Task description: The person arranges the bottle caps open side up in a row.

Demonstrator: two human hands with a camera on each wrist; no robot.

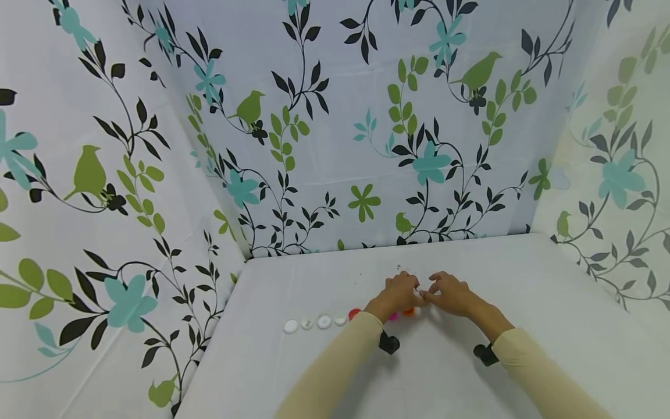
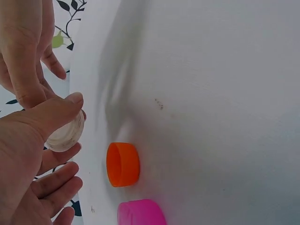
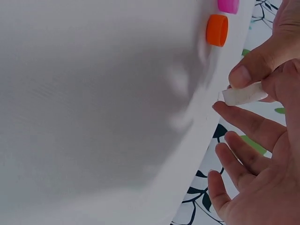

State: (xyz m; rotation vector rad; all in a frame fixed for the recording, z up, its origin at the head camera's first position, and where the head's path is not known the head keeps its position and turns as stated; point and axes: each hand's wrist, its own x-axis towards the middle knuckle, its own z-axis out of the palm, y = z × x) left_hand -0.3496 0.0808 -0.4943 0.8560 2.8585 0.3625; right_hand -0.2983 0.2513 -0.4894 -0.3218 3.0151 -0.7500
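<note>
My left hand (image 1: 402,292) pinches a whitish round bottle cap (image 2: 66,135) between thumb (image 2: 58,112) and a finger mostly hidden behind it. In the right wrist view the same cap appears edge-on, above the white table. My right hand (image 3: 255,183) meets it from the other side. Its thumb reaches the cap's end, while its other fingers (image 3: 248,119) spread apart beside it, the index tip overlapping the near edge in this view. Below the hands an orange cap (image 2: 123,164) stands on its side on the table, beside a magenta cap (image 2: 142,213).
A row of caps runs left across the white table (image 1: 445,378): a red cap (image 1: 354,314), partly behind the left sleeve, and several white caps (image 1: 324,322). Small dark specks (image 2: 159,104) mark the tabletop. Patterned curtains (image 1: 324,145) enclose the back and sides.
</note>
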